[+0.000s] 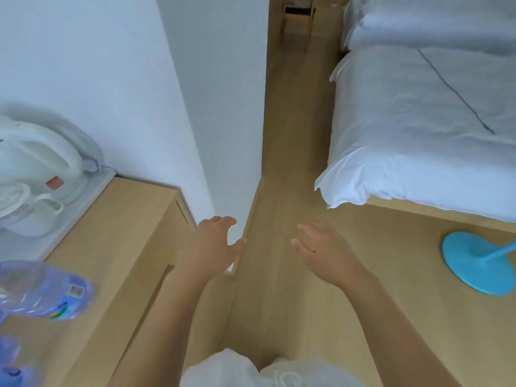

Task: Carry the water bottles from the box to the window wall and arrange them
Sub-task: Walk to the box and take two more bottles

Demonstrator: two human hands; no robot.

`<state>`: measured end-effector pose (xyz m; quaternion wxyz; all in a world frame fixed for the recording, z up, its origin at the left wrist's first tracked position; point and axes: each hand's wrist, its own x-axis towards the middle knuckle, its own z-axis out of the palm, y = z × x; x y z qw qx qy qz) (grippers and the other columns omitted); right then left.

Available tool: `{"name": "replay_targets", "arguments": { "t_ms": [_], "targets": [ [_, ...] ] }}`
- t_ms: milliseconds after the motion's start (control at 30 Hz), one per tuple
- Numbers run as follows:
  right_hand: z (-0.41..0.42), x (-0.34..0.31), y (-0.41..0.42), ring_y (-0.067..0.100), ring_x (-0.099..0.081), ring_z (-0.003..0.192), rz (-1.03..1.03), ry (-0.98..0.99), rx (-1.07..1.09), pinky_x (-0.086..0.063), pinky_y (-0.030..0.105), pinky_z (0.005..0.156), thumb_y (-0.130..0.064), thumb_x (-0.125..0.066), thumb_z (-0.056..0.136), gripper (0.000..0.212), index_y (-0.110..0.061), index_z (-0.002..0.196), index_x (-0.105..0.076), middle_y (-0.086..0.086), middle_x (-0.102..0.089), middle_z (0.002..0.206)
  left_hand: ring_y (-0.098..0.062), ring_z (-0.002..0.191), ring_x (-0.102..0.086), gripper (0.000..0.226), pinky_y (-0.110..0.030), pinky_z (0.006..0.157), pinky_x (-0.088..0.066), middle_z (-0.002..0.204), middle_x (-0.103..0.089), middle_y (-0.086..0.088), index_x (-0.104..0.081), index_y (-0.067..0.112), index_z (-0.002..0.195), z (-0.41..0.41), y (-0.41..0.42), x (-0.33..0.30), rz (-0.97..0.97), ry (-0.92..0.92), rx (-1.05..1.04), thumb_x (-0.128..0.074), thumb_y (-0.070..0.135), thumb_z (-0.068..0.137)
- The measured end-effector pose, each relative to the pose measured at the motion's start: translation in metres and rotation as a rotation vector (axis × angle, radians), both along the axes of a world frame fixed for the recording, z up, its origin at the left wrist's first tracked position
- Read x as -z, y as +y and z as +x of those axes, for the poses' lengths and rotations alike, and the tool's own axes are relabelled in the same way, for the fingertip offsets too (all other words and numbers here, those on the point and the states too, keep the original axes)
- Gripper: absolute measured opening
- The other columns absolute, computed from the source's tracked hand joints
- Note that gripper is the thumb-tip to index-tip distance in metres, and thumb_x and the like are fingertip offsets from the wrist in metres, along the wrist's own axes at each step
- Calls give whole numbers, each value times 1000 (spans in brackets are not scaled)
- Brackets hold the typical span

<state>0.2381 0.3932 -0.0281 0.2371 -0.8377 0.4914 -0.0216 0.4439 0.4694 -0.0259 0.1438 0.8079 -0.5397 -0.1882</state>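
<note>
Both hands are empty: left hand (pixel 213 244) and right hand (pixel 325 250) hang over the floor (pixel 293 152), fingers loosely spread. Water bottles (pixel 42 291) already lie on the bench (pixel 117 247); the box isn't visible, so more trips seem likely.

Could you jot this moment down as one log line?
left hand: open, empty | right hand: open, empty | water bottles: on wooden counter, left | box: not in view

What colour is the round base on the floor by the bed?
Bright turquoise blue round base, clearest in the head view.
</note>
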Motion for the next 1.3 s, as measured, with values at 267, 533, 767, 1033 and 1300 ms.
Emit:
{"name": "replay_targets", "arguments": {
  "t_ms": [267,533,767,1033,1300],
  "targets": [
    [-21,11,-88,23,-42,116,25,35,68,-36,32,94,-37,-39,98,39,-7,120,-51,6,-53,124,-18,117,-45,44,-28,87,-40,124,-54,0,-50,14,127,-16,-113,8,61,-177,182,-49,42,92],
    [-2,8,-229,22,-44,110,1,98,93,-39,31,89,-36,-39,98,34,-9,116,-50,3,-52,116,-19,115,-47,43,-31,87,-42,124,-54,-2,-50,15,127,7,-275,15,93,-153,281,-49,41,92],
    [30,-6,-373,20,-38,122,-21,115,161,-38,30,92,-38,-38,97,40,-12,127,-46,3,-48,131,-18,111,-51,43,-31,87,-43,124,-56,0,-51,16,127,41,-432,-3,89,-130,336,-50,41,92],
    [54,8,-513,19,-42,121,-36,93,165,-36,30,97,-39,-41,97,41,-14,129,-46,1,-48,133,-17,124,-46,52,-29,96,-39,137,-49,3,-43,19,138,64,-558,12,120,-104,367,-50,43,92],
    [59,25,-694,19,-36,131,-38,125,93,-32,33,106,-42,-39,97,49,-16,139,-38,1,-42,143,-18,129,-44,54,-31,100,-39,143,-45,1,-41,17,141,66,-732,18,126,-62,351,-51,40,93]
  ]
}}
